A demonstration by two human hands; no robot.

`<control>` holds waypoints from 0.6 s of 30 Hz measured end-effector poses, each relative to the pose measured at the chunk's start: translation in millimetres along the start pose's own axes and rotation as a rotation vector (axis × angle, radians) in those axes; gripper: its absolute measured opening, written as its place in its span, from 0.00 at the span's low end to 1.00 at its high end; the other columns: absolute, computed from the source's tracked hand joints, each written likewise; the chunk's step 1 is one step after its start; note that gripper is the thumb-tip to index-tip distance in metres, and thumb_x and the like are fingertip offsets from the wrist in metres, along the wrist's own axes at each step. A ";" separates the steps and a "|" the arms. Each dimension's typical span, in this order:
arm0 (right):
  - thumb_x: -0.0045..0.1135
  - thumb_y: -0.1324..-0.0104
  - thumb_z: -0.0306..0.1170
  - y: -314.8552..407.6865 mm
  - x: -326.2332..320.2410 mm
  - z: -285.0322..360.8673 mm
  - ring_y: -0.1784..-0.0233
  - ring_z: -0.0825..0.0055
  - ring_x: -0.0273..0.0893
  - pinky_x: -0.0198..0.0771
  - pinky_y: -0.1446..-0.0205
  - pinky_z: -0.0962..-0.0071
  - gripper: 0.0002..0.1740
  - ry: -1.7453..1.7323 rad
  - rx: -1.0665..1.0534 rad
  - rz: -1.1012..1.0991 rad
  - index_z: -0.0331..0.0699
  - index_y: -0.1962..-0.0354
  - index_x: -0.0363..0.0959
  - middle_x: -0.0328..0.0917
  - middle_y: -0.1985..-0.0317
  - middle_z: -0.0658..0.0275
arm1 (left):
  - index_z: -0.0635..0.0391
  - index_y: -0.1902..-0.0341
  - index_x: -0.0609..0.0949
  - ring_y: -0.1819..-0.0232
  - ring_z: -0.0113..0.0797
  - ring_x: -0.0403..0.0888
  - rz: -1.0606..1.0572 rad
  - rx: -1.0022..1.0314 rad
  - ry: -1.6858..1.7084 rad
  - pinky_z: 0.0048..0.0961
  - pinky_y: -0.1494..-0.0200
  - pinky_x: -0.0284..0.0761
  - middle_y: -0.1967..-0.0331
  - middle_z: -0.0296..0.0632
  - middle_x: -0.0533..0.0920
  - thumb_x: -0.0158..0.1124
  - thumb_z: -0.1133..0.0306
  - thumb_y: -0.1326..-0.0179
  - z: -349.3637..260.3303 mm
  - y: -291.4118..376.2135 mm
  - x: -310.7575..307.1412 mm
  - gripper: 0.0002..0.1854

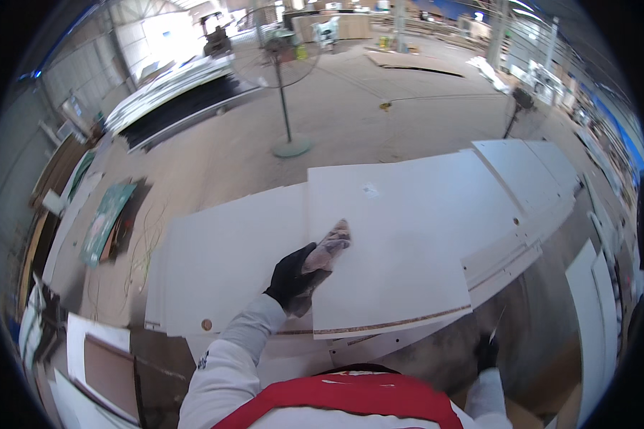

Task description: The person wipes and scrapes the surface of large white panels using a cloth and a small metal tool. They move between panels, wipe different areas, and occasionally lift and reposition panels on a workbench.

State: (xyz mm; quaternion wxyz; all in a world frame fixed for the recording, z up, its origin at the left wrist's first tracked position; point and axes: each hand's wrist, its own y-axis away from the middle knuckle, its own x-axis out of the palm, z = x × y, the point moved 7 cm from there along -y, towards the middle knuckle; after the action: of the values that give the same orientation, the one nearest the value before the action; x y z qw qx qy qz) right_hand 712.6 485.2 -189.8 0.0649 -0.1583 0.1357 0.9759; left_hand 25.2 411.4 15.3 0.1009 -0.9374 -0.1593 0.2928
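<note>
My left hand (294,274), in a black glove, grips a crumpled, stained cloth (328,248) above the white panels. Beneath it lies a white laminated board (392,257) whose near edge shows bare brown core. A pale smudge (371,190) marks its upper surface. Another white panel (231,257) with a round brown hole adjoins on the left, partly under the cloth and my forearm. Low on the right, my right hand (486,351), also black-gloved, holds a thin, pointed tool (498,324), its exact kind unclear. That hand is off to the side of the stack.
More white panels (531,166) extend to the right. A pedestal fan (288,147) stands beyond the stack, another fan (521,99) at far right. On the left floor are a green board (107,222) and thin strands. White boards (590,305) lean at right.
</note>
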 end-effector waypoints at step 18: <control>0.68 0.40 0.43 90.2 126.4 351.7 0.77 0.86 0.68 0.64 0.74 0.81 0.23 -0.121 -0.389 -0.058 0.33 0.56 0.79 0.73 0.79 0.71 | 0.57 0.40 0.74 0.46 0.49 0.78 0.091 -0.085 0.263 0.41 0.46 0.75 0.48 0.50 0.80 0.65 0.66 0.40 -27.7 98.7 14.7 0.24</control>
State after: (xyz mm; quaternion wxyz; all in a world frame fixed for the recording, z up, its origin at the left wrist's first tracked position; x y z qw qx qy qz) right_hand 475.9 510.1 112.1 0.0695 -0.1128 -0.0641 0.9891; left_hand 76.4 322.3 2.3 0.0675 -0.9774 -0.1143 0.1647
